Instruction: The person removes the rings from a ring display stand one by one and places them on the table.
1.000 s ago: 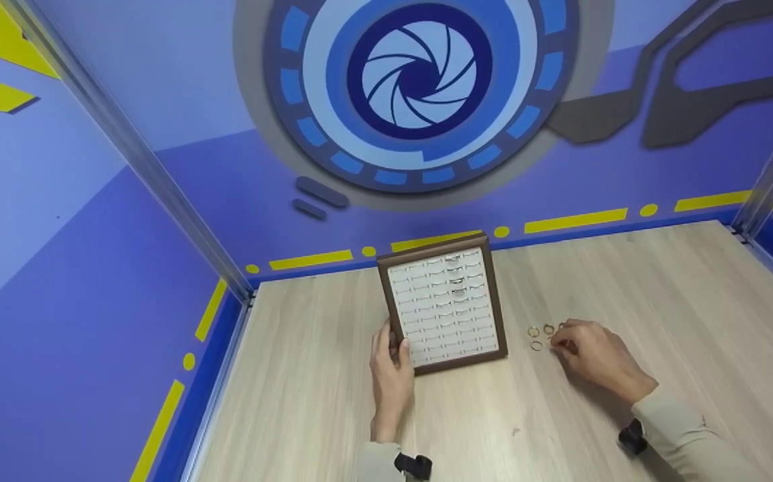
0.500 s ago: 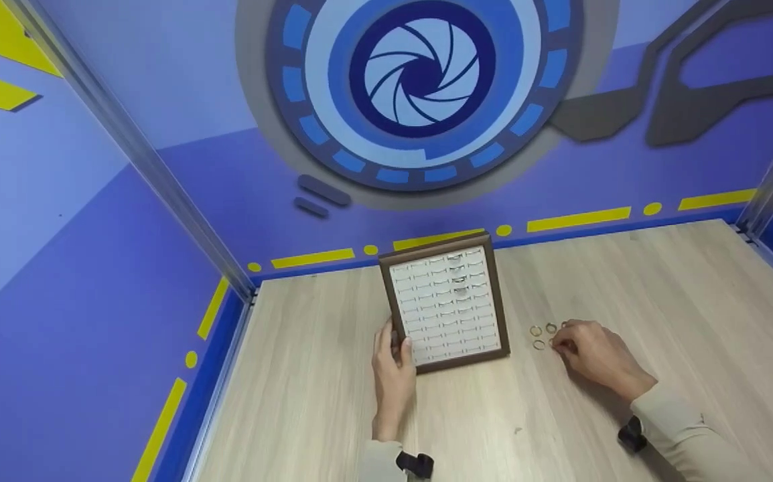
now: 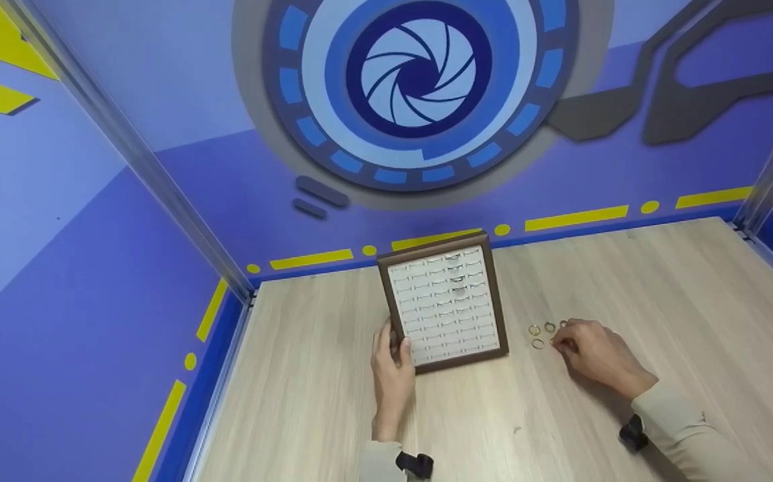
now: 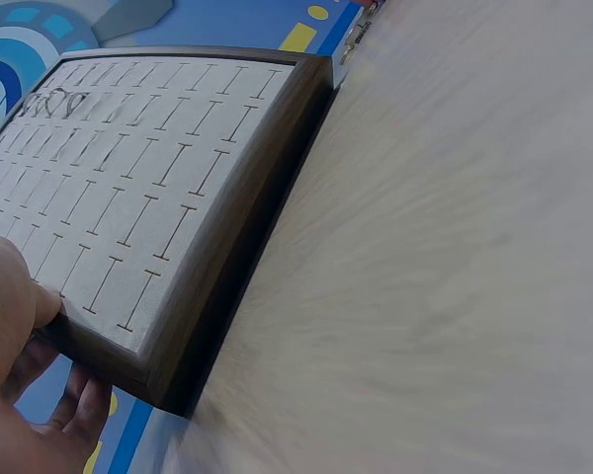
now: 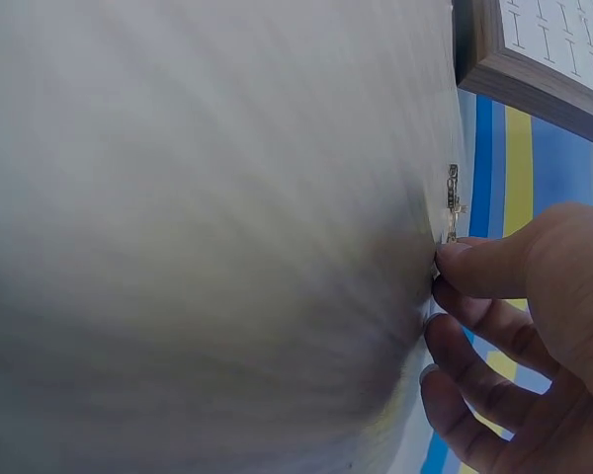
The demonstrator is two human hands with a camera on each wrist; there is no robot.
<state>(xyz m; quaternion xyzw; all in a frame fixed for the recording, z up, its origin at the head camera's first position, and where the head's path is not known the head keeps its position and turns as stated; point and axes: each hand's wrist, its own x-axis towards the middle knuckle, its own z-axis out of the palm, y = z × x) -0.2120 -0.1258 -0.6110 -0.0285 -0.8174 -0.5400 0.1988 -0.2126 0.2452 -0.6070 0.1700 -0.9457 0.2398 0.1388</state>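
Note:
A ring display tray (image 3: 495, 301) with a brown wooden frame and a white slotted pad stands tilted up on the table. My left hand (image 3: 393, 381) grips its lower left side; in the left wrist view the thumb (image 4: 42, 304) presses the front and the fingers reach behind. A few rings (image 3: 457, 281) sit in one column of slots. My right hand (image 3: 597, 355) is down at the tabletop, thumb and index finger pinching a small gold ring, mostly hidden. Beside those fingertips lie a gold ring (image 3: 534, 330), a darker ring (image 3: 550, 327) and a thin ring (image 3: 538, 344).
The light wooden table (image 3: 293, 375) meets a blue and purple printed wall (image 3: 212, 167) at the back. Metal corner posts (image 3: 152, 174) rise at the sides. A black strap device (image 3: 415, 464) sits on each wrist.

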